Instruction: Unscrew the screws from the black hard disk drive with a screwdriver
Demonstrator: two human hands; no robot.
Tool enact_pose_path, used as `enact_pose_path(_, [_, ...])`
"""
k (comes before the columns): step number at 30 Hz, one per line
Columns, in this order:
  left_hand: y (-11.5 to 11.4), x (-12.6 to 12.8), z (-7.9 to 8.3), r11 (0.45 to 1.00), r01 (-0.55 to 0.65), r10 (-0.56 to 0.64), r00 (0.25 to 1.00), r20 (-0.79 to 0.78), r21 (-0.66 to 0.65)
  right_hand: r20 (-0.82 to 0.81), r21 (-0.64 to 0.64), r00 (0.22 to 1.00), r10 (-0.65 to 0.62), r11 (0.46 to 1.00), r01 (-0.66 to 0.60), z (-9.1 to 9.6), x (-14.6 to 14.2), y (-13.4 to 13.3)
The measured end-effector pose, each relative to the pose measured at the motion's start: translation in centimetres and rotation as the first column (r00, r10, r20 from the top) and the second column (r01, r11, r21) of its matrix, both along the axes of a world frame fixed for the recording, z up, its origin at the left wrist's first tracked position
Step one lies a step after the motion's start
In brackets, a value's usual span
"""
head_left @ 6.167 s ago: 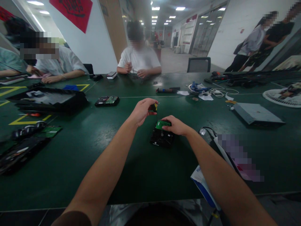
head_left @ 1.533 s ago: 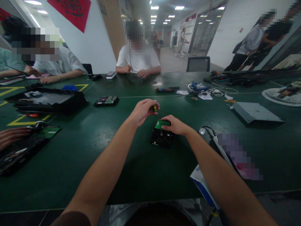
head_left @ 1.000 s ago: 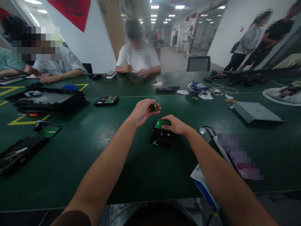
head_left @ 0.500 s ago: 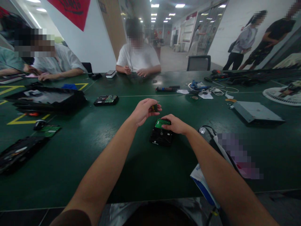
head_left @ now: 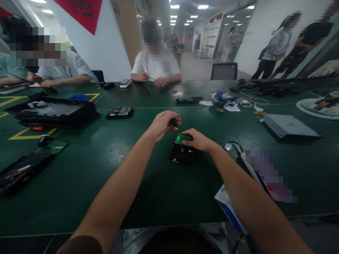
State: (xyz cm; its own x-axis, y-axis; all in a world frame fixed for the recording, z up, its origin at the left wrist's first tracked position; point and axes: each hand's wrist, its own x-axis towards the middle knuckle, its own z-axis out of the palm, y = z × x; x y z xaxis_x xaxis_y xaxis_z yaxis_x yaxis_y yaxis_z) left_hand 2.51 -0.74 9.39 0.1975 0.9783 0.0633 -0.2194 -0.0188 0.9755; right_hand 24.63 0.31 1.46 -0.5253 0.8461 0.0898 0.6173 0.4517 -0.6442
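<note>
A black hard drive (head_left: 181, 154) lies on the green table (head_left: 148, 183) in front of me, its green circuit board (head_left: 181, 138) facing up at the far end. My right hand (head_left: 198, 139) rests on the drive's far right side, fingers pressed onto the circuit board. Just above the board, my left hand (head_left: 161, 124) is closed round the black and yellow handle of a small screwdriver (head_left: 174, 121), which points down at the board.
A second hard drive (head_left: 120, 112) and a black tray (head_left: 53, 112) lie to the left. A grey metal case (head_left: 290, 127), cables (head_left: 245, 102) and a white fan grille (head_left: 316, 107) are on the right. People sit across the table; a lanyard and papers (head_left: 233, 208) lie near my right arm.
My left hand's fingers have shifted slightly on the screwdriver handle, as in turning it. A hand that reached in at the far left 1.5 s ago is gone. The drive has not moved.
</note>
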Motion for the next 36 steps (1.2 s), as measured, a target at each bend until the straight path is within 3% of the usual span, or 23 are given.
enact_pose_path(5, [0.18, 0.03, -0.26, 1.0, 0.009, -0.008, 0.998, 0.065, -0.015, -0.025, 0.023, 1.0, -0.004, 1.0, 0.005, -0.15, -0.19, 0.0])
enact_pose_path(12, [0.18, -0.52, -0.08, 0.996, -0.015, 0.019, 0.999, -0.051, 0.091, -0.02, 0.017, 1.0, 0.006, 1.0, -0.006, -0.11, -0.05, 0.07])
enact_pose_path(22, [0.32, -0.02, -0.36, 0.999, 0.037, -0.034, 0.996, 0.077, -0.033, -0.022, 0.016, 1.0, 0.005, 1.0, -0.005, -0.12, -0.07, -0.02])
enact_pose_path(36, [0.22, -0.1, -0.22, 0.999, -0.003, 0.005, 0.999, 0.045, -0.035, -0.016, 0.028, 1.0, 0.021, 0.999, -0.021, -0.02, -0.01, 0.01])
